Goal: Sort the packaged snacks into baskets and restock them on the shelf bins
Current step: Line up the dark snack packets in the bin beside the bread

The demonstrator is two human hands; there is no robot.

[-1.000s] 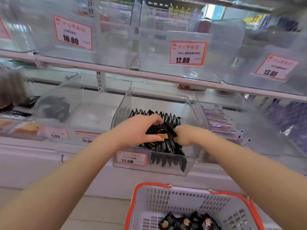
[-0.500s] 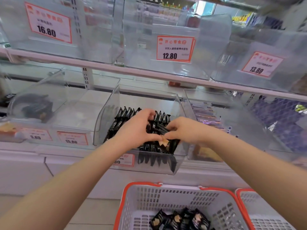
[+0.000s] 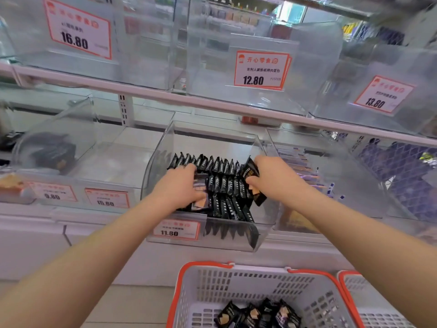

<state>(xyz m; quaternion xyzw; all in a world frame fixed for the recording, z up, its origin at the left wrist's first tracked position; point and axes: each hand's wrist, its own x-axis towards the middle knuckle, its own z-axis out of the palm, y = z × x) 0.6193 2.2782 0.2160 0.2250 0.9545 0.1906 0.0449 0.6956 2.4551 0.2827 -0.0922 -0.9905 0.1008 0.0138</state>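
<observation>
A clear shelf bin (image 3: pixel 261 147) priced 11.80 holds rows of upright black snack packets (image 3: pixel 222 185). My left hand (image 3: pixel 179 188) rests in the bin's left part, fingers on a flat-lying packet (image 3: pixel 201 200) beside the rows. My right hand (image 3: pixel 272 176) pinches one black packet (image 3: pixel 251 178) at the right end of the rows, tilted up. Below, a white basket with an orange rim (image 3: pixel 189 278) holds several more black packets (image 3: pixel 260 313).
Clear bins flank the middle one: the left bin (image 3: pixel 78 129) has a dark pile, the right bin (image 3: pixel 331 162) has purple-striped packets. An upper shelf rail (image 3: pixel 212 102) carries bins tagged 16.80, 12.80 and 13.80. A second basket (image 3: pixel 378 304) stands at the lower right.
My hands have parted: the right one moved to the right end of the rows with one packet, the left one shifted left and lower onto a flat packet.
</observation>
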